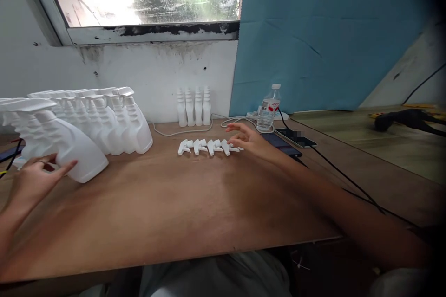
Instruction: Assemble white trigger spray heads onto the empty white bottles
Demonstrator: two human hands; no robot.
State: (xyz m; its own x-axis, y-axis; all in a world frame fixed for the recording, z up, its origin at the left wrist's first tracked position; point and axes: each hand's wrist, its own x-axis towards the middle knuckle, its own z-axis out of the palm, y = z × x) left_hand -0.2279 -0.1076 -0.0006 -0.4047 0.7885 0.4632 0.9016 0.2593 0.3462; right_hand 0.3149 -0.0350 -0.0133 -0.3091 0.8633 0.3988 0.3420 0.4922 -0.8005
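Observation:
At the left, my left hand (35,178) grips the lower part of a white spray bottle (78,151), its thumb pressed to the near side. This bottle leans, and more white bottles with ribbed necks stand close behind it. My right hand (245,139) reaches over the table with its fingers curved and apart. Just under those fingers lies the rightmost of several white trigger spray heads (213,147), set in a row. Whether a fingertip touches that head I cannot tell.
Small white bottles (198,106) stand against the wall. A clear water bottle (268,109), a phone (296,138) and a dark flat device (281,144) are at the right. A black cable (341,169) runs across the wooden table (167,213). Behind are a window and a blue sheet (306,46).

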